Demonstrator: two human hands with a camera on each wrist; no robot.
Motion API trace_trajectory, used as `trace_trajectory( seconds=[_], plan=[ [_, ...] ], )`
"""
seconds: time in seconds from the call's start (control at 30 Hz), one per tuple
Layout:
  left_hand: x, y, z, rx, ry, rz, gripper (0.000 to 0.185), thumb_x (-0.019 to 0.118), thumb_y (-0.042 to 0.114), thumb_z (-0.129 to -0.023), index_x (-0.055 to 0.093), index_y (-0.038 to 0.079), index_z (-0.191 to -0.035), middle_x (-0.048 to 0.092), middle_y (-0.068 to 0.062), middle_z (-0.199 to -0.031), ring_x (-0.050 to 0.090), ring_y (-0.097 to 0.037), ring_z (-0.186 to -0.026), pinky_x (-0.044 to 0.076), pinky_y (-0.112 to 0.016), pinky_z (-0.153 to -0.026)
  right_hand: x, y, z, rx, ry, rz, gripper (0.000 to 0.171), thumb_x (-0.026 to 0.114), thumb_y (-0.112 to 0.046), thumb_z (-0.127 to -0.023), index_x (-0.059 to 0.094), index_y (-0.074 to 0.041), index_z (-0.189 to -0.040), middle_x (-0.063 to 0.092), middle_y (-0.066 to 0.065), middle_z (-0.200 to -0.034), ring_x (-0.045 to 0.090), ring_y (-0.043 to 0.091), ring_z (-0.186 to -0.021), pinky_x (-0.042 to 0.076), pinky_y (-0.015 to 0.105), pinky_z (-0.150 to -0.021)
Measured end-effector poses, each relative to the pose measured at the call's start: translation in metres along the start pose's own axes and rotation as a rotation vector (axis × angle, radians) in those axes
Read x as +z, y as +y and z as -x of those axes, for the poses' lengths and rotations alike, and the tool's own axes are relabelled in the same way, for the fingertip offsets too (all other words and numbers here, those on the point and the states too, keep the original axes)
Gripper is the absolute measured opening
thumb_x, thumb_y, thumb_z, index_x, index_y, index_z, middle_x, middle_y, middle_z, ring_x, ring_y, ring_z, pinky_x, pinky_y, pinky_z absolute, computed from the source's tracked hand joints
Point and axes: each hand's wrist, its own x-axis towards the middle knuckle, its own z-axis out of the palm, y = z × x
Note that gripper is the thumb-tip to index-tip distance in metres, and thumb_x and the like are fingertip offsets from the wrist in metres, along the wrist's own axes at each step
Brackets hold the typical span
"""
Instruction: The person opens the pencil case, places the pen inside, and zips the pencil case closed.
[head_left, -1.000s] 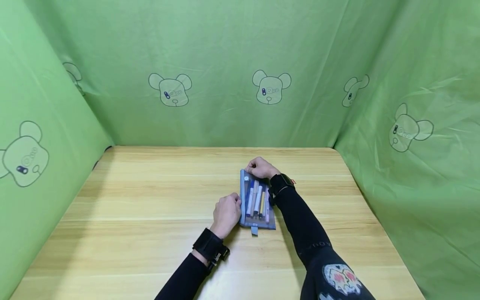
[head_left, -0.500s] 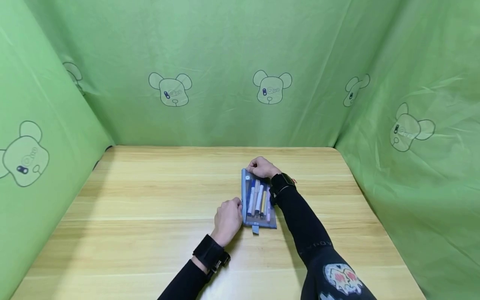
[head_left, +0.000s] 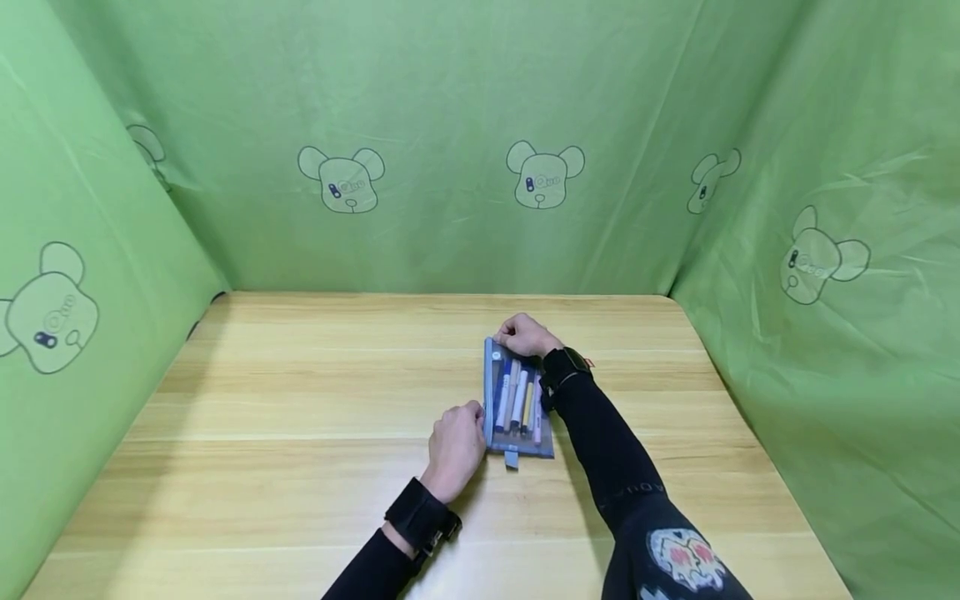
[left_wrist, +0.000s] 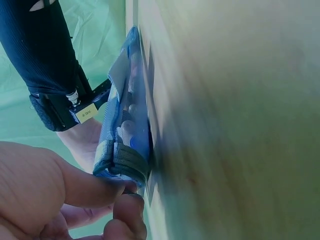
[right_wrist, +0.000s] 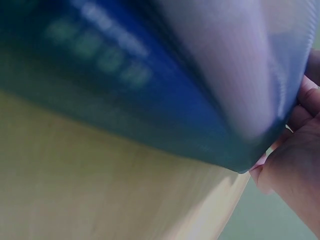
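Note:
A see-through blue zip pencil case (head_left: 534, 450) lies on the table, several markers (head_left: 517, 402) showing inside. At its long left edge, the thumb and forefinger of my left hand (head_left: 456, 450) pinch something small and dark, probably the zip pull, mostly hidden by the fingertips (left_wrist: 131, 201). My right hand (head_left: 527, 336) grips the case's far end with curled fingers. Seen by the right wrist camera, the case's clear side (right_wrist: 190, 145) is close up and blurred, with the right hand (right_wrist: 295, 165) at its corner. A short fabric tab (head_left: 512, 460) sticks out at the near end.
The wooden table (head_left: 300, 400) spreads around the case on all sides. Green cloth walls (head_left: 442, 242) with bear-head outlines stand behind it and at both sides. The right forearm (head_left: 600, 442) reaches over the table on the right.
My left hand has slid a little toward me along the case's left edge. The case has shifted slightly right, while my right hand keeps hold of the far end.

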Motion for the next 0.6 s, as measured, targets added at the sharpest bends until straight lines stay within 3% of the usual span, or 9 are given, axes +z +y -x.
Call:
trace_trajectory(
  seconds=[0.6],
  plan=[
    [-0.001, 0.005, 0.015, 0.021, 0.022, -0.048, 0.008, 0.065, 0.010, -0.096, 0.072, 0.008, -0.097, 0.064, -0.007, -0.077, 0.056, -0.018, -0.061, 0.043, -0.027, -0.045, 0.000, -0.001, 0.002, 0.004, 0.004, 0.023, 0.023, 0.058, -0.020, -0.103, 0.075, -0.006, -0.096, 0.070, 0.007, -0.095, 0.053, 0.013, -0.070, 0.043, 0.023, -0.065]
  ],
)
